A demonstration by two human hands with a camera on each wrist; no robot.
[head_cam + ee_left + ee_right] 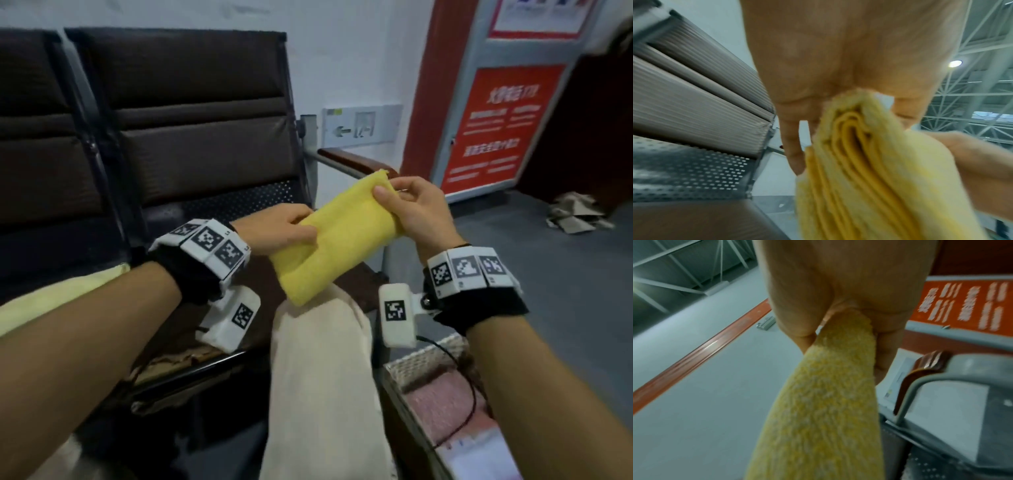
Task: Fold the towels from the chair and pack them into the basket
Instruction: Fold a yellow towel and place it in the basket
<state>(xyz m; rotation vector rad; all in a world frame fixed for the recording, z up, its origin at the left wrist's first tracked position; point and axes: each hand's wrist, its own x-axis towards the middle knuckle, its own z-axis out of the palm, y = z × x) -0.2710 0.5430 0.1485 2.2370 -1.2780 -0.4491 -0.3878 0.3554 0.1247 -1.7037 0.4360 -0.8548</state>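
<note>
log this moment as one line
step: folding | left hand: grips yellow towel | right hand: pinches its far end | basket: holds pink towel

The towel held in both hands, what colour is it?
Yellow. The towel shows best in the head view, folded between both hands.

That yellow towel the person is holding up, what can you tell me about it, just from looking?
The yellow towel is a fluffy, terry-like cloth, already folded into a thick oblong bundle; the left wrist view shows several stacked layers at its end. It is held in the air above the chair seat, slanting up toward the right. The left hand grips its lower left part, and the right hand pinches the upper right end between thumb and fingers. Nothing else appears to touch it; it is not in the basket yet.
</note>
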